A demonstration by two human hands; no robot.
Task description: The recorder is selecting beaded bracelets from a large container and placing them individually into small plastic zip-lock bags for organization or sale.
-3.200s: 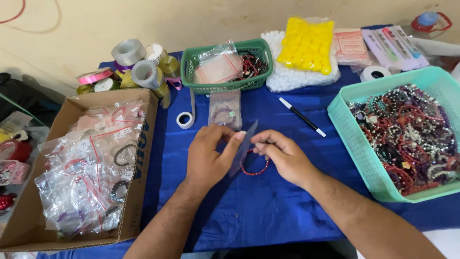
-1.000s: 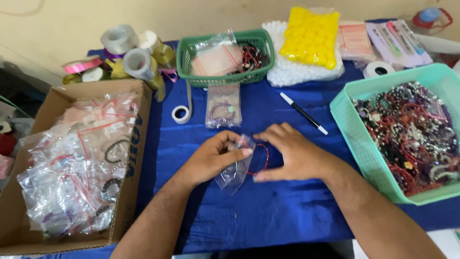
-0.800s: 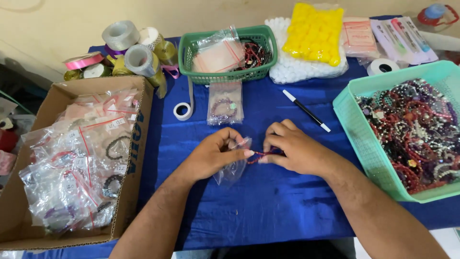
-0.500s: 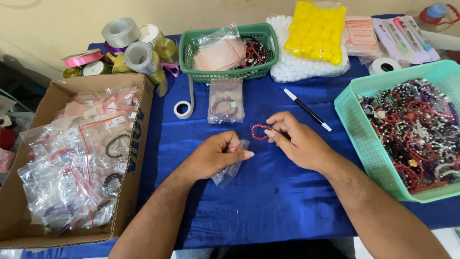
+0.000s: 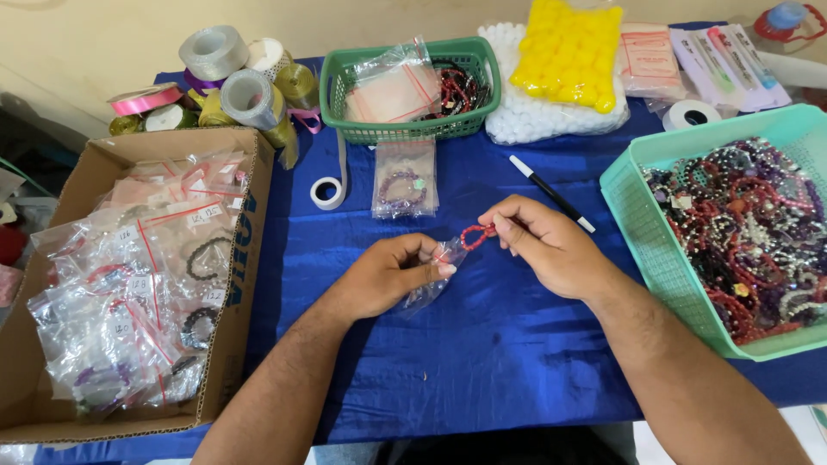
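Note:
My left hand [image 5: 388,274] pinches a small clear zip bag [image 5: 431,284] over the blue cloth [image 5: 482,353], the bag hanging down to the right of the fingers. My right hand [image 5: 547,244] holds a red bead bracelet [image 5: 475,235] by its far end. The bracelet's near end touches the mouth of the bag. Both hands hover close together at the middle of the table.
A cardboard box [image 5: 60,215] of bagged bracelets stands at the left. A teal basket [image 5: 655,224] of loose bracelets is at the right. Behind lie a bagged bracelet [image 5: 404,179], a black pen [image 5: 551,193], a tape roll [image 5: 326,191], a green basket [image 5: 405,129] and ribbon rolls [image 5: 224,77].
The bracelet was lifted off the cloth and brought to the bag's mouth. My hands drew slightly apart, the right one shifting up and to the right.

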